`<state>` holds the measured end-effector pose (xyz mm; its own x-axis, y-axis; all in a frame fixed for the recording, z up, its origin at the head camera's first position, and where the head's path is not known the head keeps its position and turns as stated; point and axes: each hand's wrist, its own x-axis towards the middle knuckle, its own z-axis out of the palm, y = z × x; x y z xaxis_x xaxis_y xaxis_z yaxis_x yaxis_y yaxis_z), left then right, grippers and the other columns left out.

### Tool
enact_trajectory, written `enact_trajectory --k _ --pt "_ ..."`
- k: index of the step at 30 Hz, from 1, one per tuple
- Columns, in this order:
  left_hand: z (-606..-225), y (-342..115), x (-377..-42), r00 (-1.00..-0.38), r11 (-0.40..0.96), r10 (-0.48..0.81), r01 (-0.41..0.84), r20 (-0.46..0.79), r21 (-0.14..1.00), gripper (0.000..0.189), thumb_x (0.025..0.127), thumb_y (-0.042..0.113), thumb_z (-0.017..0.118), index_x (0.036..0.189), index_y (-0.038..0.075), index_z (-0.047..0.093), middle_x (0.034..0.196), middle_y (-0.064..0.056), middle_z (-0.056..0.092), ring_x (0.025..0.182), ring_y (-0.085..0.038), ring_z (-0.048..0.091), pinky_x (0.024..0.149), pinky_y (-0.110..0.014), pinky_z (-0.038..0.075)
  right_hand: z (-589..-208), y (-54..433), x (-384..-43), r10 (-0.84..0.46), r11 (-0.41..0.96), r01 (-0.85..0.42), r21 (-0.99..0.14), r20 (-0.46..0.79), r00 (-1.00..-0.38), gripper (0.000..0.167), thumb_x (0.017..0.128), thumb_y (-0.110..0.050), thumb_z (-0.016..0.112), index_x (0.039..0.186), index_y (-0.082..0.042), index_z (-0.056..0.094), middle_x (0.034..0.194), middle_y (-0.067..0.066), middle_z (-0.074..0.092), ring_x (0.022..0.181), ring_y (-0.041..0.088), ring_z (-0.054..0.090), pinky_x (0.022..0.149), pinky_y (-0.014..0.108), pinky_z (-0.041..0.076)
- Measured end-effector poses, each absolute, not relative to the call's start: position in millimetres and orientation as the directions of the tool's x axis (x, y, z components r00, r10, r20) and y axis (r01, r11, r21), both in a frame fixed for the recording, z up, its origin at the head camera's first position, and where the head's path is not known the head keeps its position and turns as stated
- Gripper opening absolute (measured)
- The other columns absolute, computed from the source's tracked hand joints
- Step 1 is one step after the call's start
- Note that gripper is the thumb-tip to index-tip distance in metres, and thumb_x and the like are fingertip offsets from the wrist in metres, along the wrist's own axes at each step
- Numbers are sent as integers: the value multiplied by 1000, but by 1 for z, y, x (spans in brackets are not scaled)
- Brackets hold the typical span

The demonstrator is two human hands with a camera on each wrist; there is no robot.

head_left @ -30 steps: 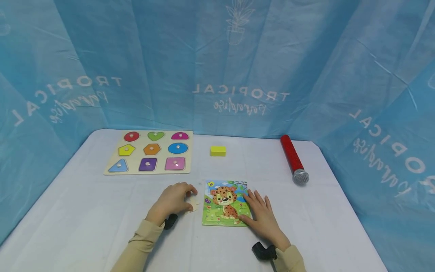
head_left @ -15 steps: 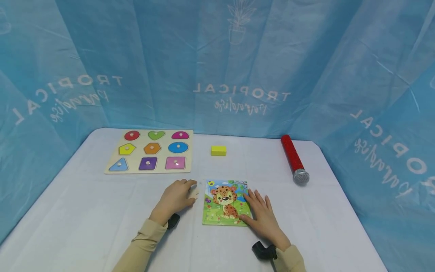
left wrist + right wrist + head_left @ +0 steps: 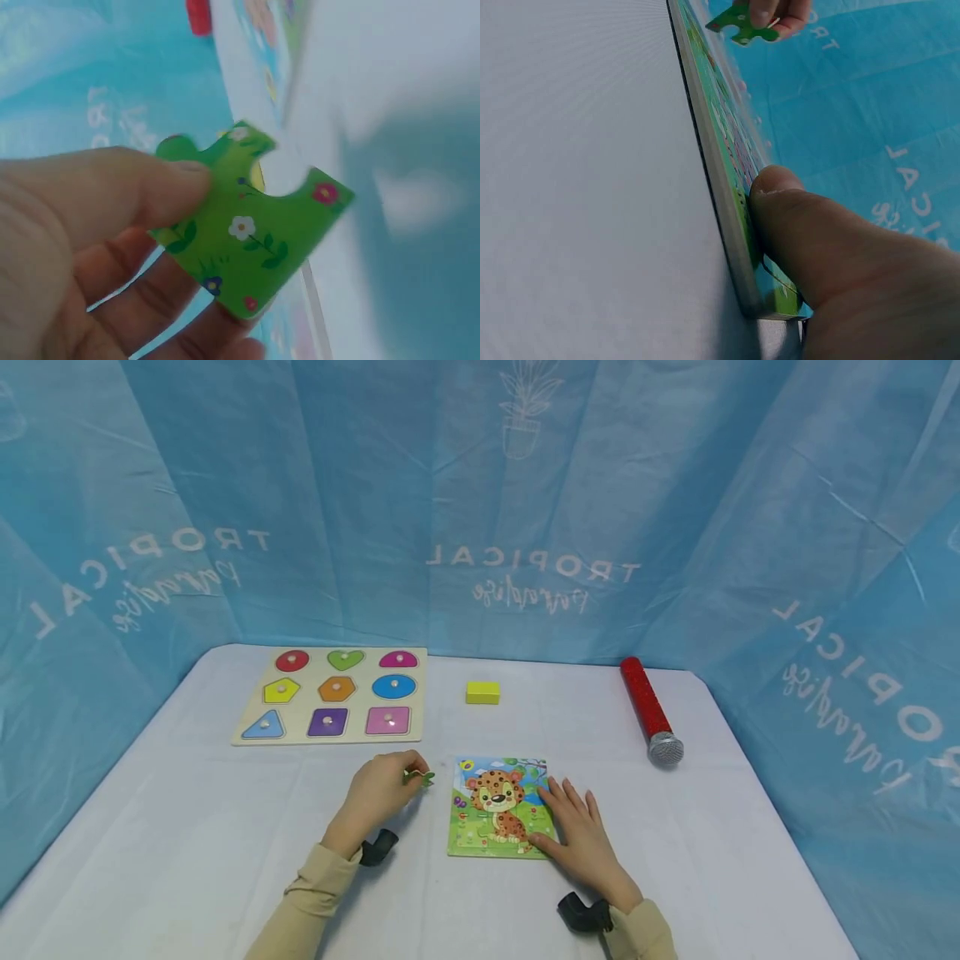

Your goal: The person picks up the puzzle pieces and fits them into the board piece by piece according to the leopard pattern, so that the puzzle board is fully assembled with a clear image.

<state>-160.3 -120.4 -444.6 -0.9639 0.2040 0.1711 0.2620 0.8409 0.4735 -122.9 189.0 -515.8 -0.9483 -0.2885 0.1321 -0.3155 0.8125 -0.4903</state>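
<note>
My left hand (image 3: pixel 381 787) is raised left of the leopard jigsaw puzzle (image 3: pixel 480 835). Between thumb and fingers it pinches a green puzzle piece (image 3: pixel 262 232), printed with small white, pink and blue flowers. That piece shows its printed face in the left wrist view, with a round notch on one side and a knob by the thumb. My right hand (image 3: pixel 581 843) rests along the puzzle's right border, fingers spread and fairly straight. In the right wrist view its thumb (image 3: pixel 802 217) presses on the printed top of the board, near one corner.
A pegged shape board (image 3: pixel 360 718) lies at the back left on the white tabletop (image 3: pixel 187 860). Beyond the puzzle sits a yellow block (image 3: pixel 482 693). A red microphone (image 3: pixel 647 706) lies at the back right. Blue printed cloth (image 3: pixel 480 485) hangs around the table's back and sides.
The left hand has picked up the puzzle piece from the table beside the puzzle, and its pale back has turned over to the green printed face. The right hand has stayed in place.
</note>
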Motion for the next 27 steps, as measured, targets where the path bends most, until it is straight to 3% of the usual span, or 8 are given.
enact_trajectory --k 5,12,15,22,27 --pt "-444 -104 -155 -974 751 203 222 103 623 6 86 11 69 90 13 65 82 2 69 70 -7 57 61 -26 46 -517 189 -123 -288 813 -319 -488 140 -947 71 86 -40 69 145 -8 45 155 15 36 146 38 25 117 60 7" --pt "-458 -80 -148 -940 606 339 244 31 758 12 87 9 68 96 9 61 83 0 65 65 -7 53 56 -21 42 -518 187 -124 -284 813 -313 -491 135 -949 71 86 -42 68 145 -9 45 155 14 36 146 38 25 117 60 7" --pt "-464 -73 -143 -926 628 376 287 41 723 15 85 11 70 97 10 60 82 1 65 63 -6 50 56 -21 40 -518 187 -124 -285 811 -312 -495 133 -949 71 86 -42 68 145 -9 45 155 14 36 146 38 25 117 61 7" --pt "-468 -67 -136 -933 784 352 336 72 522 21 77 26 81 83 17 63 71 6 53 67 -9 42 55 -23 35 -517 186 -124 -284 814 -309 -492 127 -950 71 86 -41 68 145 -8 45 155 14 36 146 38 24 117 60 7" --pt "-469 -68 -134 -938 815 338 331 74 476 25 73 28 84 76 17 61 75 5 51 70 -11 42 56 -24 35 -516 186 -123 -283 810 -309 -498 128 -950 71 86 -40 69 144 -8 45 155 15 36 146 38 25 117 60 6"
